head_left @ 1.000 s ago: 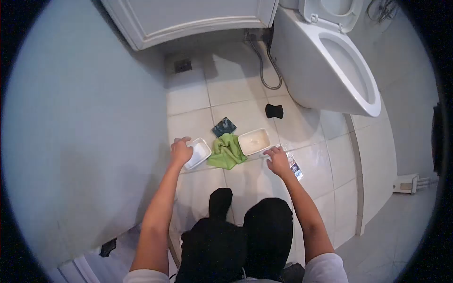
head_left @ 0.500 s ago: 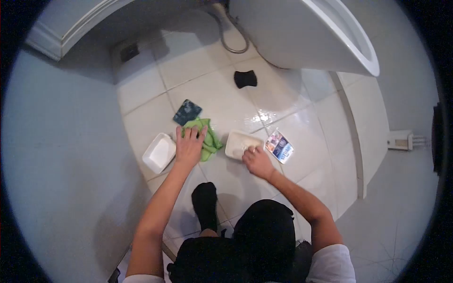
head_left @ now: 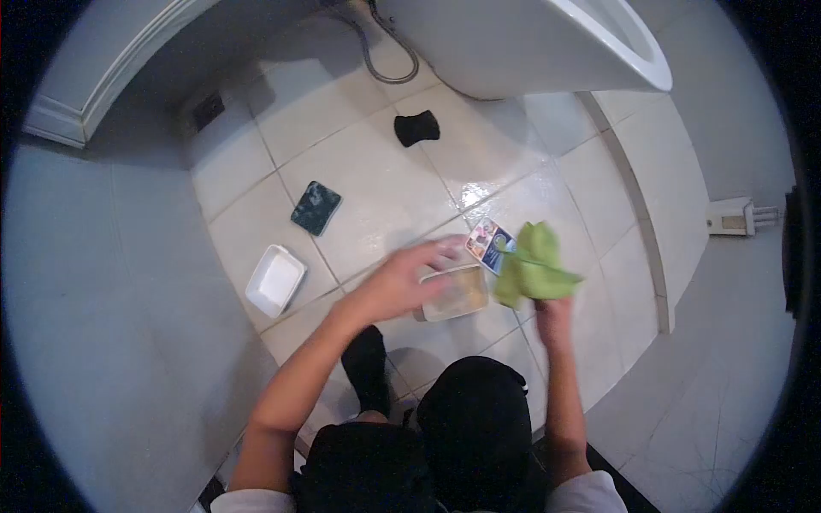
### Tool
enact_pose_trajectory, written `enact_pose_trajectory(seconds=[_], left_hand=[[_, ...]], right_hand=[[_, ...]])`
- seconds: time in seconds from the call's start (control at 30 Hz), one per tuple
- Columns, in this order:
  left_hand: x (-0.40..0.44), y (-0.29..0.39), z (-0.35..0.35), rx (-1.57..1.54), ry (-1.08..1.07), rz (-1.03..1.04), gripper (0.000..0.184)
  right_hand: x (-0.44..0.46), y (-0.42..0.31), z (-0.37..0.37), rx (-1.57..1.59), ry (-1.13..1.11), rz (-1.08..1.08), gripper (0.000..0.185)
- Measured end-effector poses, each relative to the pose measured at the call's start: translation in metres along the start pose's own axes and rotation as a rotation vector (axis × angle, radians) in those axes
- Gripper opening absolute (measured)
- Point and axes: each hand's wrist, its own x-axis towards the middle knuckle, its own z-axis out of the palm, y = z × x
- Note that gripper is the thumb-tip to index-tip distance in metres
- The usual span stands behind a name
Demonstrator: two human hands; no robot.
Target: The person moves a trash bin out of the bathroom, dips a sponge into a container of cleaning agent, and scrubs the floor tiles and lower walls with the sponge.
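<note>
"In the head view, which containers are in front of you?"

"Two, both on the tiled floor [head_left: 376, 171]. A cream rectangular tub [head_left: 464, 297] stands between my hands, with a yellowish tint on its inner base; I can't tell whether that is liquid or a stain. Off to the left, near the wall, a smaller white tub [head_left: 276, 280] stands open side up, its pale inside in plain sight."

"And your left hand?"

"My left hand [head_left: 393, 284] is over the left end of the cream tub, thumb and fingers parted. The fingertips are blurred, so I can't tell whether they touch the rim."

"What about the right?"

"My right hand [head_left: 554, 312] is closed on a green cloth [head_left: 539, 269], bunched and blurred above my fist. It is just right of the cream tub, and most of my fingers are hidden under the folds."

"Anything by the cloth?"

"A printed lid [head_left: 489, 244] lies on the tiles just beyond the cream tub, next to the cloth's left edge."

"And further out?"

"A dark green scouring pad [head_left: 316, 208] lies beyond the white tub, and a black waisted sponge [head_left: 416, 128] sits farther off, towards the toilet [head_left: 513, 51]."
</note>
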Motion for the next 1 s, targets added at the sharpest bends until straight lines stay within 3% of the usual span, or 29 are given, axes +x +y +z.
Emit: enact_pose_trajectory(seconds=[0.07, 0.1, 0.13, 0.17, 0.23, 0.3, 0.33, 0.4, 0.43, 0.47, 0.5, 0.53, 0.6, 0.7, 0.77, 0.83, 0.9, 0.97, 1.0], left_hand=[[-0.027, -0.017, -0.041, 0.351, 0.214, -0.221, 0.033], [-0.048, -0.045, -0.062, 0.568, 0.364, -0.298, 0.035], [-0.072, -0.068, -0.082, 0.786, 0.524, -0.378, 0.036], [-0.093, -0.07, -0.096, 0.955, 0.689, -0.433, 0.034], [-0.142, -0.114, -0.13, 0.892, 0.837, -0.516, 0.036], [-0.182, -0.159, -0.146, 0.855, 1.141, -0.586, 0.043], [-0.192, -0.17, -0.147, 0.86, 1.15, -0.592, 0.043], [-0.201, -0.18, -0.149, 0.331, 1.244, -0.852, 0.045], [-0.196, -0.174, -0.146, 0.337, 1.25, -0.842, 0.045], [-0.187, -0.162, -0.137, 0.097, 1.291, -0.825, 0.044], [-0.19, -0.156, -0.131, -0.144, 1.321, -0.809, 0.044], [-0.214, -0.208, -0.141, -0.057, 1.283, -0.706, 0.042], [-0.204, -0.185, -0.131, -0.161, 1.246, -0.728, 0.041], [-0.198, -0.188, -0.129, -0.277, 1.165, -0.724, 0.04], [-0.186, -0.172, -0.123, -0.471, 1.342, -0.583, 0.037], [-0.167, -0.166, -0.125, -0.501, 1.322, -0.59, 0.036], [-0.146, -0.159, -0.128, -0.356, 1.359, -0.545, 0.037], [-0.118, -0.163, -0.129, -0.365, 1.291, -0.529, 0.037], [-0.099, -0.161, -0.125, -0.348, 1.203, -0.495, 0.037]], right_hand=[[-0.018, -0.014, -0.055, 0.023, 0.056, 0.005, 0.032], [-0.024, -0.006, -0.09, -0.266, 0.075, 0.127, 0.035], [-0.03, -0.002, -0.116, -0.666, -0.058, 0.224, 0.035], [-0.035, -0.002, -0.125, -1.26, -0.218, 0.287, 0.04], [-0.037, -0.014, -0.072, -1.675, -0.065, 0.208, 0.051], [-0.003, -0.014, -0.01, -1.257, -0.185, -0.139, 0.055], [0.021, 0.003, 0.022, -1.174, -0.305, -0.391, 0.054], [0.062, 0.005, 0.12, -1.118, -0.6, -0.711, 0.048], [0.084, 0.019, 0.165, -1.089, -0.681, -0.874, 0.044], [0.098, 0.029, 0.208, -1.094, -0.695, -1.048, 0.047], [0.113, 0.038, 0.249, -1.138, -0.741, -1.129, 0.053], [0.122, 0.041, 0.283, -1.145, -0.751, -1.18, 0.055], [0.129, 0.054, 0.33, -1.143, -0.762, -1.241, 0.057], [0.133, 0.069, 0.353, -1.361, -0.768, -1.126, 0.064], [0.127, 0.063, 0.336, -1.493, -0.816, -0.778, 0.075], [0.136, 0.07, 0.3, -1.443, -0.774, -0.812, 0.079], [0.145, 0.069, 0.254, -0.883, -0.539, -0.711, 0.074], [0.155, 0.043, 0.204, -0.522, -0.483, 0.081, 0.067], [0.159, 0.035, 0.17, -0.307, -0.447, 0.198, 0.064]])
